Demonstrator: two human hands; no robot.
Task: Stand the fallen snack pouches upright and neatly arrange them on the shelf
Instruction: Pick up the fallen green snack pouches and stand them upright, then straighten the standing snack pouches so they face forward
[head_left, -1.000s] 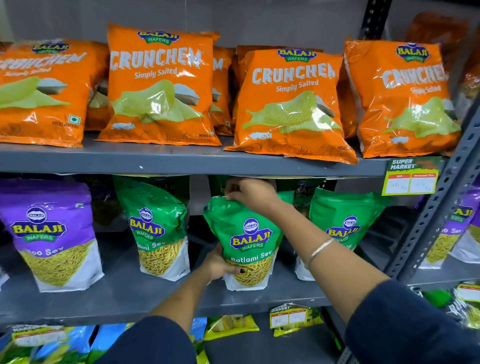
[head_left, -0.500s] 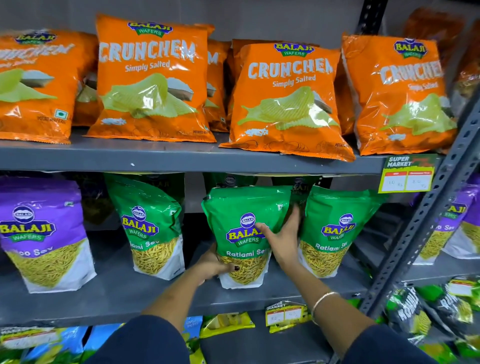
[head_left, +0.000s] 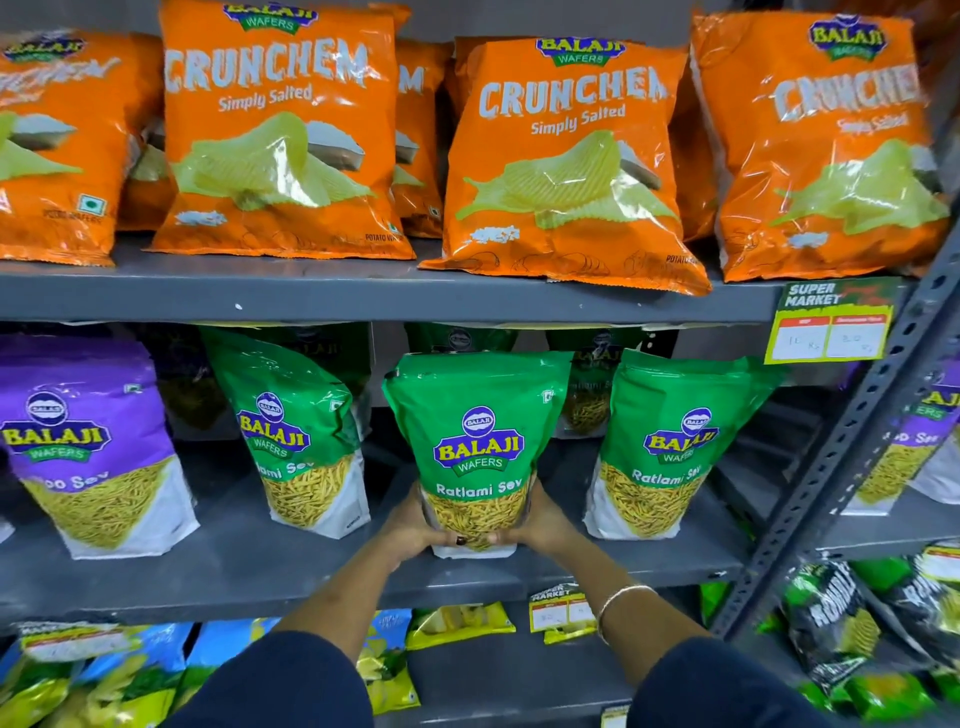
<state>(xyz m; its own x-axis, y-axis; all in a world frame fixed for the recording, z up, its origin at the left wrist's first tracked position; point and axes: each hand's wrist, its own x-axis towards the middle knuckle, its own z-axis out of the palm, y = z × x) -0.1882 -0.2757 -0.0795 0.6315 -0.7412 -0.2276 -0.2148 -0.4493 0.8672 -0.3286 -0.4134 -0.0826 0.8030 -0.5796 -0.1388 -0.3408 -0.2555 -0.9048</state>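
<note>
A green Ratlami Sev pouch (head_left: 478, 431) stands upright in the middle of the grey middle shelf (head_left: 260, 577). My left hand (head_left: 408, 530) grips its lower left corner and my right hand (head_left: 545, 522) grips its lower right corner. Another green pouch (head_left: 298, 436) stands to its left, leaning slightly, and a third green pouch (head_left: 670, 441) stands to its right. A purple sev pouch (head_left: 88, 447) stands at the far left. More green pouches show dimly behind the front row.
Orange Crunchem chip bags (head_left: 566, 156) line the upper shelf (head_left: 363, 301). A price tag (head_left: 831, 325) hangs at that shelf's right end beside a slotted metal upright (head_left: 852, 452). Blue, yellow and dark snack packs fill the lowest shelf.
My right hand came down from the pouch's top edge to its lower right corner. Both hands now hold the pouch's base, and it stands straighter and nearer the shelf's front.
</note>
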